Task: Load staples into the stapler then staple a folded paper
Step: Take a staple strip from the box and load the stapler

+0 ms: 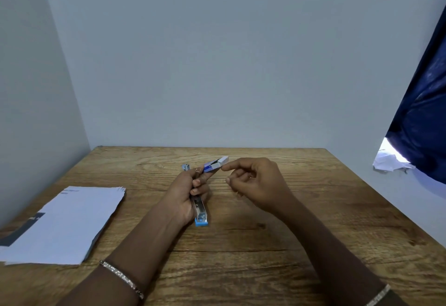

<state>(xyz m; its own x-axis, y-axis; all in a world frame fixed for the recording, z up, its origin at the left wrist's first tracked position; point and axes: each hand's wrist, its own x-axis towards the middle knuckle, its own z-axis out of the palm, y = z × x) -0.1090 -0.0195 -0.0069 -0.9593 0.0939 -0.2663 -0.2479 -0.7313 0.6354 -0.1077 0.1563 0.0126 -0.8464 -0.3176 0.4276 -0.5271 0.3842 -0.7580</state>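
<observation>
Centrally above the wooden bench (265,245), the left hand (185,194) grips both a blue-ended metal stapler (200,211) and a small blue-and-white staple box (216,162), its fingers closed around them. The right hand (255,180) hovers beside the box's open end, fingers loosely curled, holding nothing visible. Folded white paper stack (67,223) lies at the bench's left, well apart.

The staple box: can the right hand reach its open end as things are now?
Probably yes. The right hand has its fingertip just beside the open end of the staple box, which the left hand holds up together with the stapler. Nothing lies between them.
</observation>
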